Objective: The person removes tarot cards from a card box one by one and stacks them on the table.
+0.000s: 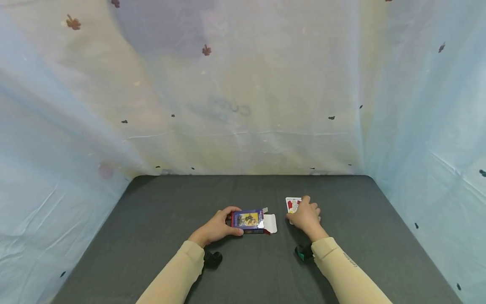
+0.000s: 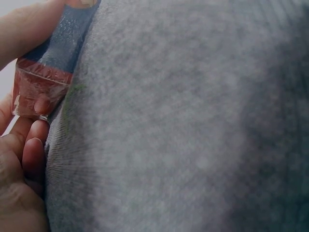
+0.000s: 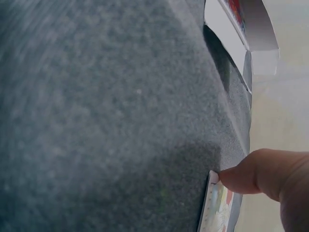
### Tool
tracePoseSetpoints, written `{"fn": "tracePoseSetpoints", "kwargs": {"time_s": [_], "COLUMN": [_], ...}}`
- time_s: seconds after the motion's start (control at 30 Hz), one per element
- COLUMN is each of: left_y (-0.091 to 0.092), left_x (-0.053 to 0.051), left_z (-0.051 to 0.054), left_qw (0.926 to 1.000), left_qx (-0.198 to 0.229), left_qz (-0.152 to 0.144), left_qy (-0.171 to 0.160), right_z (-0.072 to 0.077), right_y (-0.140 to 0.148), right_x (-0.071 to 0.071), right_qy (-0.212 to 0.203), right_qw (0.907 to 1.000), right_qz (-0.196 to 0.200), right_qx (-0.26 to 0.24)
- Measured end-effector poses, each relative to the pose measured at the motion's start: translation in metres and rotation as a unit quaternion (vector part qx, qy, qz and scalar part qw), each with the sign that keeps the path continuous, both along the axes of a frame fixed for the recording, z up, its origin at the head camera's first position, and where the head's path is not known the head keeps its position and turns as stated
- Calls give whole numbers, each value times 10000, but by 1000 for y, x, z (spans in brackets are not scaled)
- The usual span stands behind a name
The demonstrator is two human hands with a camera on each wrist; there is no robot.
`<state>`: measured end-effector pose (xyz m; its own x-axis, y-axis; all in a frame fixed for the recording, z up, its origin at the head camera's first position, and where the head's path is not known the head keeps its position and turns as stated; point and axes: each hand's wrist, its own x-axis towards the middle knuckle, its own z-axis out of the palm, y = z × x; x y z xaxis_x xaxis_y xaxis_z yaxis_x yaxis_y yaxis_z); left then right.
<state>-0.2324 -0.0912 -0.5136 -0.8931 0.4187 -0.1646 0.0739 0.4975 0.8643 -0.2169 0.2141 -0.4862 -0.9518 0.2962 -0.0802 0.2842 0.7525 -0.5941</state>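
A glossy cardboard box (image 1: 247, 220), blue and red with a yellow picture panel, was held by the left hand (image 1: 220, 223) between thumb and fingers, midway between the side edges of the tabletop (image 1: 258, 270) and short of its far edge. Wrinkled clear film was seen over its red end. A stiff white flap (image 1: 270, 223) was folded out towards the right edge. Farther that way, a flat white-bordered playing card (image 1: 292, 204) with red print was gripped by the right hand (image 1: 306, 215), the thumb set at its corner. The tabletop was covered in matt dark-grey woven cloth; creased pale sheeting (image 1: 265, 93) was hung behind.

Much of the card was hidden by the hand, and whether more lay beneath could not be told. The tabletop's near edge was cut off, and the cloth was blurred in both wrist views.
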Motion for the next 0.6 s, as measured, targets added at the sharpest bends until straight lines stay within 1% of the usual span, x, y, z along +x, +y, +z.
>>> {"fn": "tracePoseSetpoints", "kwargs": {"time_s": [0.17, 0.3, 0.37, 0.47, 0.53, 0.6], "left_y": [2, 3, 2, 1, 0, -1], "left_x": [-1, -2, -2, -2, -2, -2], "left_z": [-1, -2, -3, -2, -2, -1], "left_qw": [10000, 10000, 9999, 9999, 9998, 9998], "left_qx": [18, 63, 64, 83, 136, 177], "left_qz": [-12, -43, -82, -111, -119, -104], "left_qy": [-14, -4, 11, 1, 22, 36], "right_z": [1, 0, -1, -3, -4, -4], "right_y": [1, 3, 3, 4, 2, -2], "right_x": [0, 2, 5, 12, 17, 22], "right_qy": [-137, -30, 168, 625, 953, 1149], "right_qw": [9997, 9997, 9994, 9968, 9925, 9860], "right_qz": [-188, -229, -271, -294, -166, 84], "right_qx": [19, -38, -147, -410, -741, -1209]}}
